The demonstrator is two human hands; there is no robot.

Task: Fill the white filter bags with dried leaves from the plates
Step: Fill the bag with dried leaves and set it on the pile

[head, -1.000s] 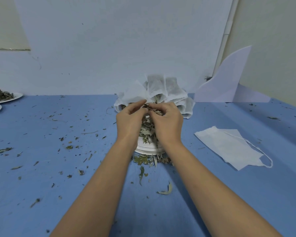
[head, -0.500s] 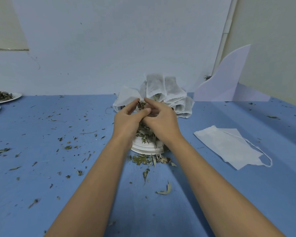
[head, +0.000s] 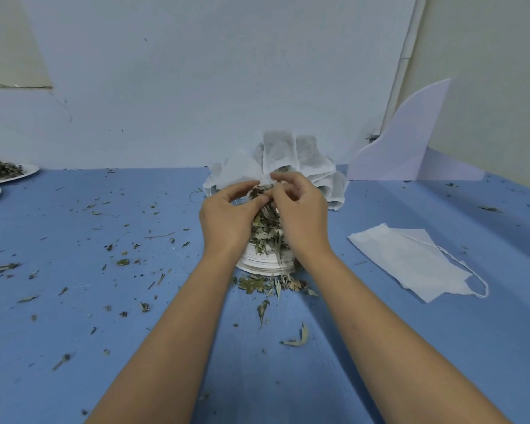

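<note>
Frame centre: left hand (head: 227,217) and right hand (head: 305,217), fingers curled, both pinch the open edge of a white filter bag (head: 239,171) above dried leaves (head: 266,229) heaped on stacked plates (head: 265,267). Spare bags (head: 291,151) are piled just behind.

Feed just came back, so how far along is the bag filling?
Done: cannot tell; the pile of filter bags behind the plate stack hides its contents. In hand: left hand and right hand pinch one filter bag over the dried leaves. Left: that heap, plus leaves on the far-left plate.
</note>
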